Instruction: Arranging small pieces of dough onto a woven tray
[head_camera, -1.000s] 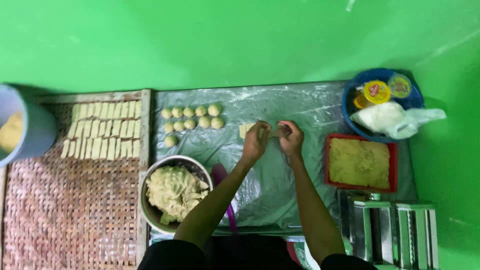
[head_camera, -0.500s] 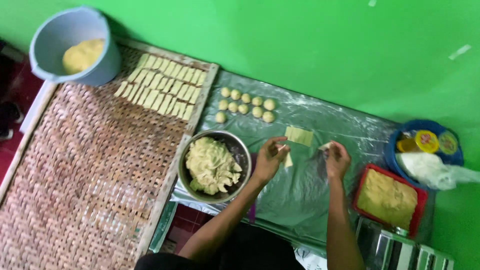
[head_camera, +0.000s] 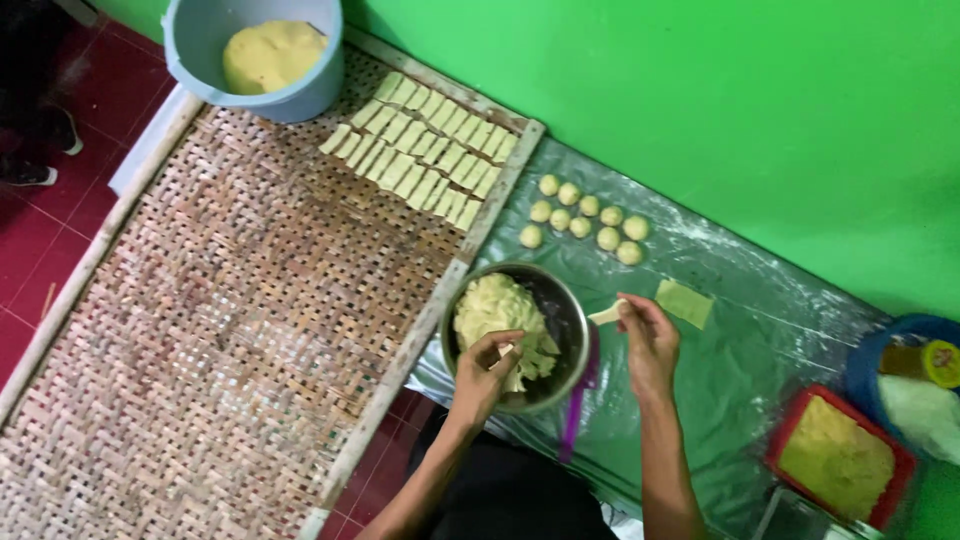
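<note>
Filling step: the left hand (head_camera: 487, 368) dips into the steel bowl (head_camera: 572, 312), fingers pinching filling (head_camera: 500, 310). The right hand (head_camera: 648, 338) grips a dough strip (head_camera: 607, 314) just right of the bowl. Next, seemingly, filling must land squarely on the strip.

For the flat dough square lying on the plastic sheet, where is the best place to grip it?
Probably by its near left corner, coming from the right hand side. The dough square lies flat and thin on the plastic sheet, so an edge pinch suits it better than a top grab.
</note>
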